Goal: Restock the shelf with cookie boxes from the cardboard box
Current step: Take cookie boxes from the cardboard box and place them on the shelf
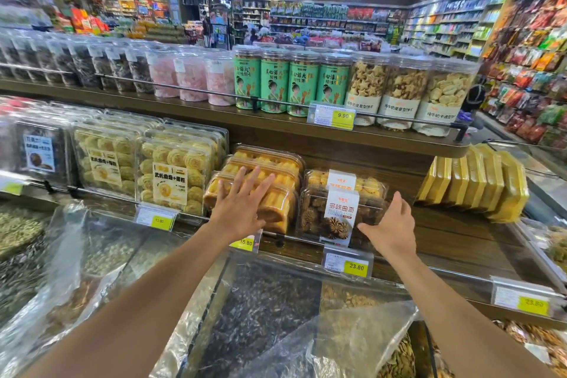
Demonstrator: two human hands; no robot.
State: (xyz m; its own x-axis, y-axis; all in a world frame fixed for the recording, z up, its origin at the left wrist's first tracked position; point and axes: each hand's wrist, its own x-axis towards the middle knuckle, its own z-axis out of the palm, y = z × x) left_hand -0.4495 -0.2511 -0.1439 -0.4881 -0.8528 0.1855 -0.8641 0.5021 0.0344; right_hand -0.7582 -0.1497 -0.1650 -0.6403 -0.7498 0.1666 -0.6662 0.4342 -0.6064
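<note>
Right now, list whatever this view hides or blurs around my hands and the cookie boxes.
Head view only:
- Cardboard box: out of frame.
- Front of the yellow roll-biscuit box: covered by the left hand; contact unclear.
- Yellow price tag: partly covered by the left wrist.
- Right side of the multi-flavour cookie box: behind the right hand.
- Far-right price tag: blurred.

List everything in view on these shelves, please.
green canisters: four, green, upper shelf middle
biscuit jars: three, clear, upper shelf right
pink tubs: three, pink, upper shelf left
swirl cookie boxes: several, pale yellow, lower shelf left
orange cookie boxes: three, orange, stacked, lower shelf middle
mixed cookie boxes: two, brown, right of those
yellow packs: several, yellow, lower shelf right
bulk bins: several, clear-lidded, front
left hand: one, bare, spread over orange cookie boxes
right hand: one, bare, against mixed cookie boxes, right end
</note>
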